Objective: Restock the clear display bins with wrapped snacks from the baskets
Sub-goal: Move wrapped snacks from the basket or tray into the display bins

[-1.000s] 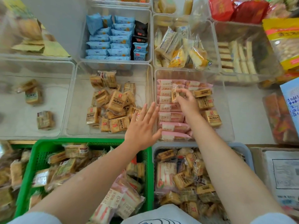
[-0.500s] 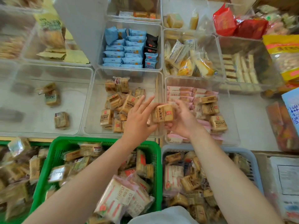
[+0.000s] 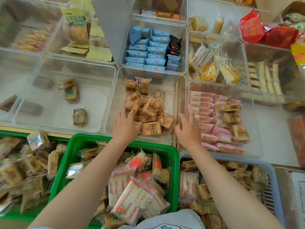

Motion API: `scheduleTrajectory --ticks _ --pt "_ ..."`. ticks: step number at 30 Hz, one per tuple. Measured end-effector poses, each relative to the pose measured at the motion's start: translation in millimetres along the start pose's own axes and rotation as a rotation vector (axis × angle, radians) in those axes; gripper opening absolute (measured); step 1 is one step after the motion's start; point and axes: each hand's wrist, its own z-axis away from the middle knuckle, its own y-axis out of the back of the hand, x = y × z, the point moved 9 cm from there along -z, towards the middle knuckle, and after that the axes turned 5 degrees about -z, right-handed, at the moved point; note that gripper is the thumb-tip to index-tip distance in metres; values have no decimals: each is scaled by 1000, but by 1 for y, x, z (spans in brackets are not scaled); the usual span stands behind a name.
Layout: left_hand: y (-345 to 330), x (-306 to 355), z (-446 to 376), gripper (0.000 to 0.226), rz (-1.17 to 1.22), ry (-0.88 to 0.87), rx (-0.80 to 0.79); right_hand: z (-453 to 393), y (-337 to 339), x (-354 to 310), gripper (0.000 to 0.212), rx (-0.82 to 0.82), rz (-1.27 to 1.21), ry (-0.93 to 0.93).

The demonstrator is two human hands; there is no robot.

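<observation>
The brown snack packet (image 3: 151, 128) that both hands held over the bins half a second ago now lies at the near edge of the pile in the middle clear bin (image 3: 115, 103), so one stray has gone from the pink-snack bin (image 3: 257, 146) on the right to its own kind. More brown strays sit among the pink packets (image 3: 208, 138). The left hand (image 3: 125, 126) rests flat on the pile, fingers loosely spread, holding nothing. The right hand (image 3: 188, 128) hovers at the wall between the bins, fingers spread and empty. The green basket (image 3: 92, 141) and blue basket (image 3: 270, 169) sit near, full.
</observation>
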Motion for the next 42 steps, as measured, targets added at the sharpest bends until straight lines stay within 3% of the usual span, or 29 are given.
scheduleTrajectory --ticks 4,7,10,13,17,22,28,31,33,35,38,42 --pt "1 41 24 62 11 -139 182 -2 5 1 51 -5 -32 8" --pt "-22 107 45 64 19 -389 119 -7 30 7 47 35 -220 43" --pt "-52 164 61 70 -57 -552 18 -5 69 49 39 224 -261 -62" --pt "-81 186 61 76 -207 -558 5 11 96 118 44 354 -13 -264" --pt "-85 185 60 75 -266 -534 88 31 95 204 59 245 101 -554" --pt "-83 186 60 77 -303 -524 118 23 90 217 61 250 22 -565" --pt "-81 186 60 79 -244 -499 -13 29 100 159 60 333 -200 -363" --pt "-60 176 55 95 -45 -432 -66 32 91 103 73 199 -371 -134" --pt "-31 169 57 103 32 -512 45 34 83 63 80 73 -372 31" --pt "-10 159 62 99 56 -617 118 35 74 26 89 -47 -376 171" --pt "3 141 61 90 34 -655 100 35 56 -16 96 -227 -462 251" --pt "17 114 47 72 12 -569 162 31 43 -41 93 -200 -374 282"
